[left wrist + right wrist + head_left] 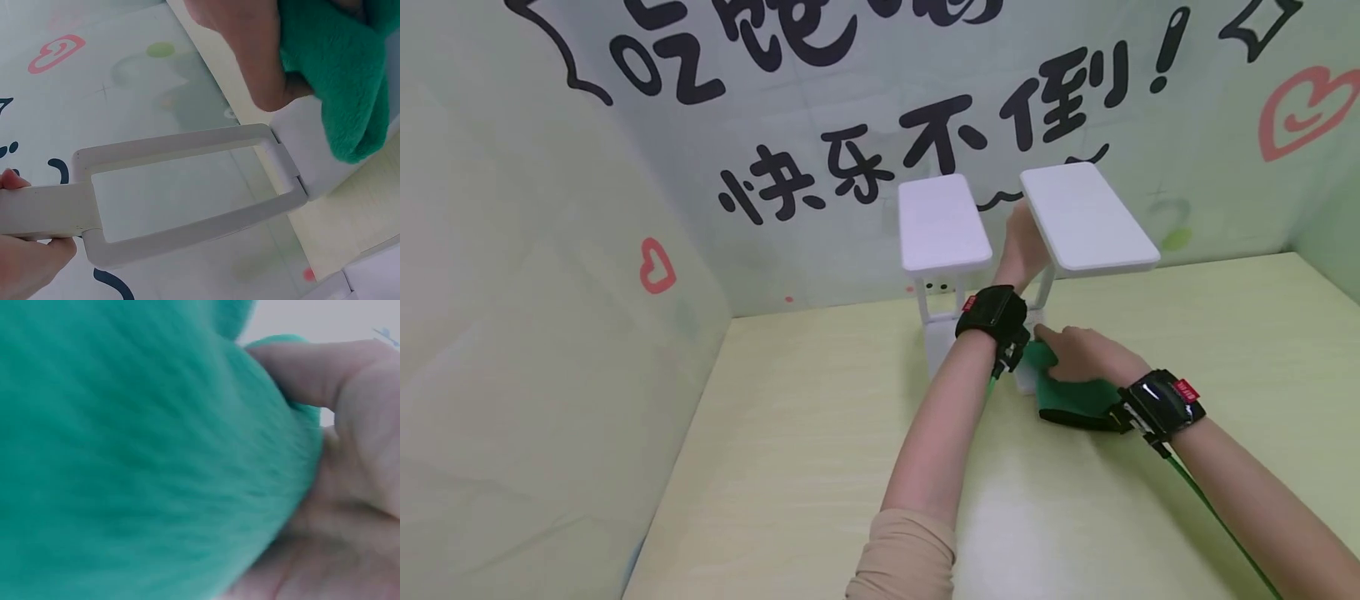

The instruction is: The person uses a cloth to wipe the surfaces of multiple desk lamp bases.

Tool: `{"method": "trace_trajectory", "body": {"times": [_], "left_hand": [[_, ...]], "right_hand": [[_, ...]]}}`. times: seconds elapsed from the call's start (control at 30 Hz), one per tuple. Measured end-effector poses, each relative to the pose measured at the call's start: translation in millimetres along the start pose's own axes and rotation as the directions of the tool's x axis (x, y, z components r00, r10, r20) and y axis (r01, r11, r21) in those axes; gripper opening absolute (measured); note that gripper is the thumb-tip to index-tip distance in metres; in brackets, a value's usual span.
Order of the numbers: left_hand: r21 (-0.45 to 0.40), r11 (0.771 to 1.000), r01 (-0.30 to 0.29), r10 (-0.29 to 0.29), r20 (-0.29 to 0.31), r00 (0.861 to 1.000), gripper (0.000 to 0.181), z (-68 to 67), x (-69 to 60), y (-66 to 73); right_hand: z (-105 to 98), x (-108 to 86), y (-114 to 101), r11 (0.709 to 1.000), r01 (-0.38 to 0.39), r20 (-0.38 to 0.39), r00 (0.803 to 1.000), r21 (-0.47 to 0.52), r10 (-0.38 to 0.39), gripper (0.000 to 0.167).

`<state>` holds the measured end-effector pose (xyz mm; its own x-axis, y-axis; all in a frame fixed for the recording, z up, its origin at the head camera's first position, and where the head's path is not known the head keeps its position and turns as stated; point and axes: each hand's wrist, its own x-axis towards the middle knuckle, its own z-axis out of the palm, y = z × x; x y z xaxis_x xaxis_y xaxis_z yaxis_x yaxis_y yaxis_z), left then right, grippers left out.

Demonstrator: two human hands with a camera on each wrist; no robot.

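Note:
Two white folding stands, which look like phone or tablet holders, are upright near the back of the table. My left hand (1024,242) reaches behind the right stand (1086,217). The left wrist view shows fingers and thumb (37,259) gripping the edge of its top plate (50,209), above the open frame-like arm (181,240). At this stand's base, my right hand (1093,354) holds a green fluffy cloth (1078,400) with a dark edge. The cloth (137,456) fills most of the right wrist view, bunched against thumb and palm. Part of the base is hidden.
The left stand (943,221) is close beside the left wrist. Behind the pale wooden table (820,433) hangs a printed backdrop (850,250) with black lettering and hearts. A light sheet (535,333) borders the left side. Green cables (1217,517) trail from the wrist straps.

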<state>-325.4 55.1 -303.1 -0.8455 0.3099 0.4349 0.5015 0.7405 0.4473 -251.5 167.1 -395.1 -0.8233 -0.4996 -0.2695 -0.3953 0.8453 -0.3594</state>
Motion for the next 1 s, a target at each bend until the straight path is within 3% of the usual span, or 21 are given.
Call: {"method": "trace_trajectory", "body": {"times": [0.1, 0.2, 0.27, 0.33, 0.4, 0.43, 0.47, 0.5, 0.53, 0.67, 0.7, 0.73, 0.8, 0.87, 0.93, 1.0], "left_hand": [[-0.018, 1.0, 0.003, -0.003, -0.011, 1.0, 0.017, -7.1, -5.2, 5.7], [0.045, 0.999, 0.013, -0.014, 0.011, 1.0, 0.011, 1.9, -0.3, 2.0], [0.108, 0.994, -0.001, 0.002, -0.002, 1.0, 0.01, 34.4, 18.6, -20.9], [0.165, 0.986, -0.016, 0.02, -0.025, 0.999, 0.013, 75.8, 42.5, -49.6], [0.198, 0.98, -0.029, 0.045, -0.074, 0.996, 0.014, 111.3, 62.2, -73.5], [0.202, 0.979, -0.04, 0.054, -0.068, 0.996, 0.013, 129.1, 73.6, -87.7], [0.19, 0.981, -0.028, 0.037, -0.041, 0.998, 0.014, 127.1, 73.8, -86.6], [0.165, 0.986, -0.036, 0.046, -0.056, 0.997, 0.016, 124.2, 71.6, -84.6], [0.161, 0.987, -0.024, 0.031, -0.038, 0.999, 0.016, 111.6, 65.5, -75.8], [0.19, 0.982, 0.004, -0.011, 0.036, 0.999, 0.016, 36.2, 24.1, -24.8], [0.207, 0.978, 0.004, -0.009, 0.026, 1.0, 0.014, 23.9, 15.6, -15.4], [0.224, 0.974, 0.012, -0.024, 0.049, 0.999, 0.014, 9.1, 7.6, -5.0], [0.185, 0.983, 0.015, -0.021, 0.029, 0.999, 0.014, -4.2, -2.0, 3.7], [0.14, 0.99, 0.015, -0.018, 0.017, 1.0, 0.014, -9.6, -6.4, 6.7], [0.069, 0.998, 0.01, -0.011, 0.024, 1.0, 0.014, -8.7, -5.9, 4.6], [0.035, 0.999, -0.001, 0.0, 0.034, 0.999, 0.013, -1.8, -1.4, -1.1]], "right_hand": [[-2.7, -3.5, -5.8, 1.0, -0.014, 0.066, 0.998, 0.013, 0.013, 0.056], [-2.2, 2.1, -3.1, 1.0, -0.008, 0.003, 1.0, 0.023, 0.008, 0.051], [0.5, 9.4, 3.2, 1.0, 0.016, -0.096, 0.995, 0.014, -0.015, 0.051], [4.1, 16.0, 10.5, 0.999, 0.042, -0.192, 0.98, -0.005, -0.043, 0.056], [6.1, 19.4, 16.0, 0.998, 0.058, -0.248, 0.967, -0.014, -0.06, 0.059], [6.6, 19.7, 17.8, 0.998, 0.058, -0.252, 0.966, -0.016, -0.06, 0.059], [6.6, 19.1, 18.7, 0.999, 0.051, -0.243, 0.969, -0.015, -0.053, 0.059], [5.9, 17.9, 18.6, 0.999, 0.039, -0.222, 0.974, -0.014, -0.042, 0.058], [4.6, 16.2, 17.0, 1.0, 0.027, -0.192, 0.981, -0.017, -0.029, 0.057], [0.3, 8.4, 3.6, 0.999, -0.014, -0.043, 0.999, -0.042, 0.012, 0.055], [0.4, 7.2, -0.3, 0.998, -0.015, -0.031, 0.999, -0.062, 0.013, 0.055], [1.2, 6.6, -3.7, 0.996, -0.011, -0.04, 0.999, -0.089, 0.008, 0.056], [4.8, 7.7, -9.0, 0.982, 0.002, -0.123, 0.992, -0.189, -0.026, 0.057], [9.8, 11.6, -11.7, 0.943, 0.01, -0.269, 0.958, -0.331, -0.105, 0.053], [15.4, 18.3, -9.9, 0.854, -0.006, -0.406, 0.882, -0.52, -0.241, 0.04], [19.8, 23.5, -7.3, 0.758, -0.055, -0.48, 0.803, -0.65, -0.353, 0.024]]}}
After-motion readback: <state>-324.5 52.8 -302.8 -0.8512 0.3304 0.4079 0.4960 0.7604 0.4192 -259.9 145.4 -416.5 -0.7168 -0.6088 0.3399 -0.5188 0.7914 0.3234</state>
